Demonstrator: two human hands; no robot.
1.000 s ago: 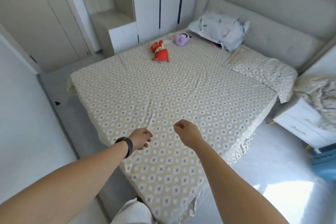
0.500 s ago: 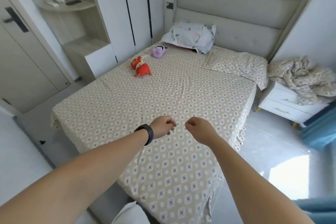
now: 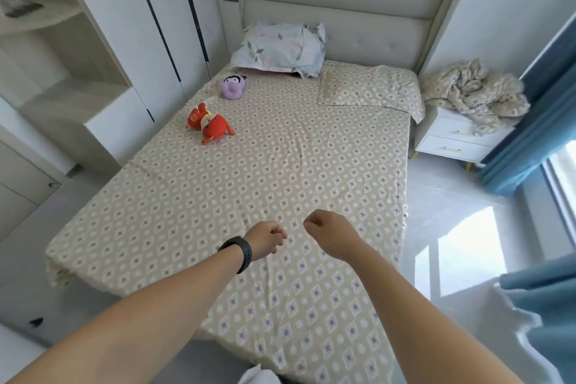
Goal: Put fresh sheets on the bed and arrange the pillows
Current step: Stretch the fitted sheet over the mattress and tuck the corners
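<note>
A beige diamond-patterned sheet (image 3: 280,171) lies spread over the whole bed. My left hand (image 3: 268,238), with a black band on its wrist, and my right hand (image 3: 324,227) are side by side over the foot half of the bed. The fingers of both hands are curled, pinching the sheet, and faint creases run up the fabric from them. At the headboard a floral pillow (image 3: 280,48) leans on the left. A pillow in the matching beige case (image 3: 371,89) lies flat on the right.
A red plush toy (image 3: 210,123) and a purple plush toy (image 3: 233,87) lie on the bed's left side. Crumpled bedding (image 3: 477,92) sits on the white nightstand (image 3: 452,142). Wardrobes (image 3: 131,25) line the left wall. Blue curtains (image 3: 542,131) hang by the window, with open floor (image 3: 448,227) between them and the bed.
The view has swung round the bed's foot, from the corner to facing the headboard. Both hands stay curled close together over the sheet, and the nightstand and curtains have come into sight.
</note>
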